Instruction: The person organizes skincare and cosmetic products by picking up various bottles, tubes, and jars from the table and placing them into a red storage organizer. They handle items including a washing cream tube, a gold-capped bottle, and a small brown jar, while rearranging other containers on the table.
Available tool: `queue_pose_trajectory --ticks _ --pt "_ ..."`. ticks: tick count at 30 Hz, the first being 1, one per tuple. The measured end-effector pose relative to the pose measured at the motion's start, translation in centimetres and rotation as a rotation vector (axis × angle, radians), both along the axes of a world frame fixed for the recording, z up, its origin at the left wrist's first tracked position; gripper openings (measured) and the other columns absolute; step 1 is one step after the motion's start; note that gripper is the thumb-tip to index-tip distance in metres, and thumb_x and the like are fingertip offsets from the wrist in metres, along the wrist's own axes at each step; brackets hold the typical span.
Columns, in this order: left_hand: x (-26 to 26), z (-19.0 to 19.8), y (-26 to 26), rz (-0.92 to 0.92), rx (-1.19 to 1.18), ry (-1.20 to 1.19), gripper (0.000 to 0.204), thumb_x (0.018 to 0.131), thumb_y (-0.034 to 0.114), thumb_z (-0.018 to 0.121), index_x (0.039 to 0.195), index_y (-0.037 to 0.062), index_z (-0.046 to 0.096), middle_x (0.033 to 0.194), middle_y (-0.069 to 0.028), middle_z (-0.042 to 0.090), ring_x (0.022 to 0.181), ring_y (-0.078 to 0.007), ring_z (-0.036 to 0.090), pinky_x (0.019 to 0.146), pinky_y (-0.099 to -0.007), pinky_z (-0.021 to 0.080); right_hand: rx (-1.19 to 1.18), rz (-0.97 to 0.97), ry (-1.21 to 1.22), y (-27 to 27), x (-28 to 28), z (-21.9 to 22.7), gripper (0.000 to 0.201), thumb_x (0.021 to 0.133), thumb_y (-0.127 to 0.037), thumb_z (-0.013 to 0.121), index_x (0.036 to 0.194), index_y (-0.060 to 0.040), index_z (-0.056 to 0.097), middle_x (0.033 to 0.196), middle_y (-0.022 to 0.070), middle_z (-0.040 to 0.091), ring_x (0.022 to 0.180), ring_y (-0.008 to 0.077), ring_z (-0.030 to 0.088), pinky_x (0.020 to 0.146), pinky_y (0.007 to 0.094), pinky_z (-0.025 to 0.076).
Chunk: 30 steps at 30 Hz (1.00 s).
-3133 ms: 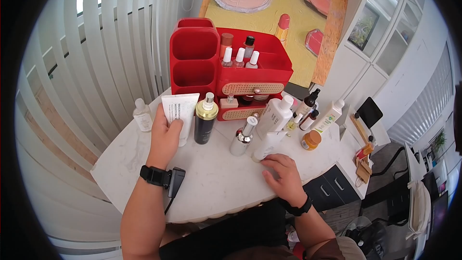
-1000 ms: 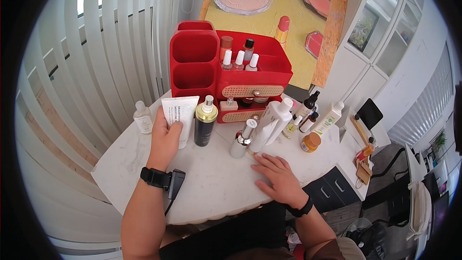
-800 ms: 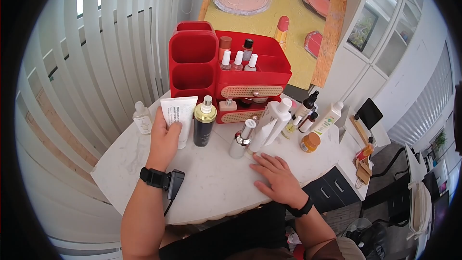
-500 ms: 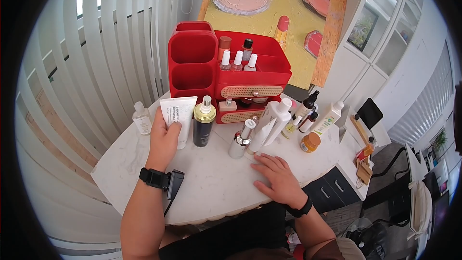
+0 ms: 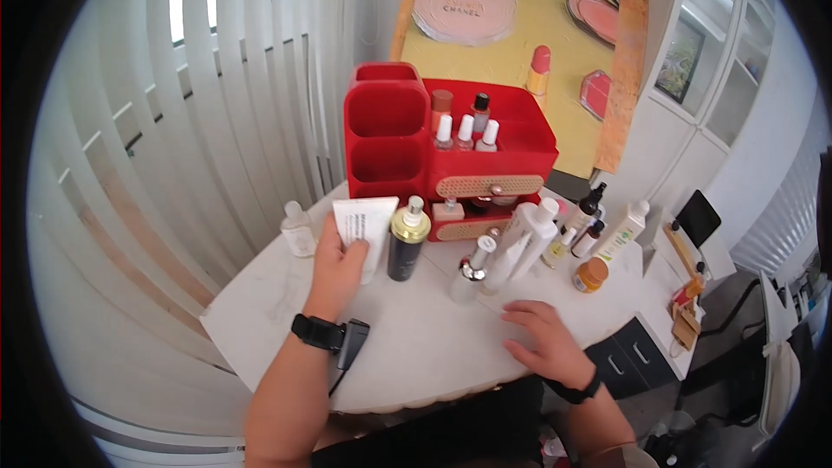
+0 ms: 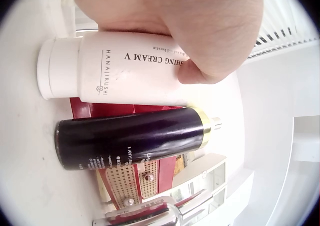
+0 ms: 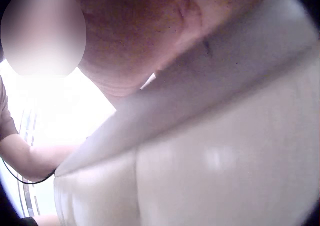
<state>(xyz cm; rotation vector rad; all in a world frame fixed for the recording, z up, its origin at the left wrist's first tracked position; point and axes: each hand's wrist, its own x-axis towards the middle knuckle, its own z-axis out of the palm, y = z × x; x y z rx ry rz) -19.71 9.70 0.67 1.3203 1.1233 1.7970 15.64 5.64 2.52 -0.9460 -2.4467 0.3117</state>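
Observation:
In the head view my left hand point(image 5: 340, 267) grips a white cream tube point(image 5: 371, 218), thumb across its front. The left wrist view shows the tube point(image 6: 135, 68) standing cap down on the table, the hand round its upper part. Right beside it stands a dark bottle point(image 5: 405, 253) with a gold collar. My right hand point(image 5: 550, 345) lies over the table near its front edge, fingers loosely spread and holding nothing. Just beyond its fingertips are a silver-capped bottle point(image 5: 471, 274), a second white tube point(image 5: 504, 267) and a tall white bottle point(image 5: 537, 238).
A red organizer point(image 5: 388, 121) with several small bottles stands at the back, a lower drawer point(image 5: 475, 228) partly out. A small clear bottle point(image 5: 298, 230) is at the left. An amber jar point(image 5: 591, 276) and several more bottles stand at the right. White blinds point(image 5: 217, 208) border the left side.
The second white tube now stands close to the tall white bottle, where earlier it leaned by my right hand. That hand has drawn back slightly. The head view has shifted; my left hand keeps its grip.

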Motion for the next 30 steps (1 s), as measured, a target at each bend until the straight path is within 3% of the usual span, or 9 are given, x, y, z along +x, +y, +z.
queue_pose_trajectory --ticks 1,4,7,9,11,14,20,27,30 --pt "0.0 0.1 0.0 0.014 -0.003 0.008 0.049 0.09 -0.001 0.051 0.139 0.0017 0.046 0.123 -0.0071 0.061 0.112 -0.0134 0.06 0.095 -0.0308 0.049 -0.014 0.022 0.095 -0.1 0.3 1.0 0.04 0.083 -0.015 0.078 0.121 -0.0099 0.066 0.127 0.0114 0.062 0.118 0.0311 0.057 0.103 0.0451 0.043" --pt "0.0 1.2 -0.6 0.014 -0.056 0.041 0.049 0.09 -0.002 0.049 0.139 0.002 0.046 0.125 -0.0076 0.061 0.113 -0.0139 0.06 0.096 -0.0306 0.049 0.236 0.067 0.129 0.7 0.5 6.9 0.036 0.075 -0.007 0.082 0.109 -0.0102 0.068 0.112 0.0077 0.066 0.101 0.029 0.061 0.09 0.0413 0.045" --pt "0.1 1.1 -0.3 0.031 -0.064 0.038 0.049 0.09 -0.003 0.048 0.139 0.0021 0.046 0.126 -0.008 0.062 0.113 -0.0146 0.06 0.097 -0.0308 0.049 0.361 0.133 0.085 2.5 0.2 10.0 0.035 0.077 -0.011 0.081 0.109 -0.0104 0.068 0.11 0.0061 0.065 0.1 0.0283 0.061 0.093 0.0425 0.045" --pt "0.0 1.4 -0.5 0.054 -0.059 0.032 0.049 0.09 -0.003 0.048 0.139 0.0021 0.046 0.126 -0.0082 0.062 0.114 -0.015 0.061 0.097 -0.0309 0.049 0.37 0.17 0.038 5.3 -2.8 11.9 0.032 0.079 -0.015 0.08 0.109 -0.0107 0.067 0.107 0.0057 0.064 0.1 0.0278 0.061 0.096 0.044 0.044" --pt "0.1 1.9 -0.9 0.056 -0.132 0.05 0.056 0.091 -0.002 0.045 0.146 0.0029 0.043 0.137 -0.0088 0.059 0.127 -0.0177 0.056 0.109 -0.0336 0.041 0.381 0.211 -0.013 7.1 -4.7 11.9 0.03 0.082 -0.019 0.079 0.108 -0.0111 0.067 0.105 0.0052 0.064 0.099 0.0273 0.061 0.099 0.0456 0.044" --pt "-0.1 1.5 -1.0 0.078 -0.099 0.077 0.055 0.092 -0.001 0.045 0.146 0.0037 0.043 0.136 -0.0081 0.06 0.126 -0.0176 0.056 0.108 -0.0337 0.041 0.316 0.289 -0.167 8.7 -5.6 10.8 0.029 0.087 -0.031 0.076 0.106 -0.0108 0.067 0.092 0.0063 0.065 0.096 0.0272 0.06 0.1 0.0432 0.043" --pt "-0.7 1.3 -1.0 0.137 -0.038 0.101 0.055 0.094 0.004 0.047 0.148 0.0049 0.041 0.128 -0.0079 0.059 0.118 -0.0179 0.056 0.106 -0.0339 0.042 0.144 0.31 -0.328 10.5 -6.7 11.1 0.023 0.088 -0.031 0.074 0.094 -0.0104 0.067 0.076 0.0051 0.067 0.084 0.0268 0.066 0.1 0.0437 0.042" --pt "-0.9 2.0 -0.9 0.209 0.226 0.166 0.063 0.092 0.009 0.052 0.153 0.0057 0.034 0.138 -0.0149 0.05 0.13 -0.0245 0.047 0.115 -0.0421 0.034 0.16 0.419 -0.33 11.4 -7.8 12.1 0.023 0.088 -0.03 0.074 0.091 -0.0083 0.068 0.078 0.0051 0.07 0.084 0.0259 0.067 0.099 0.0421 0.043" --pt "-0.4 2.8 -1.1 0.272 0.298 0.256 0.067 0.093 0.015 0.055 0.155 0.0055 0.032 0.144 -0.0157 0.047 0.135 -0.0265 0.044 0.118 -0.0446 0.03 0.087 0.466 -0.217 11.6 -8.1 12.5 0.024 0.087 -0.028 0.075 0.085 -0.0064 0.065 0.075 0.0091 0.067 0.083 0.0282 0.067 0.088 0.0415 0.045"
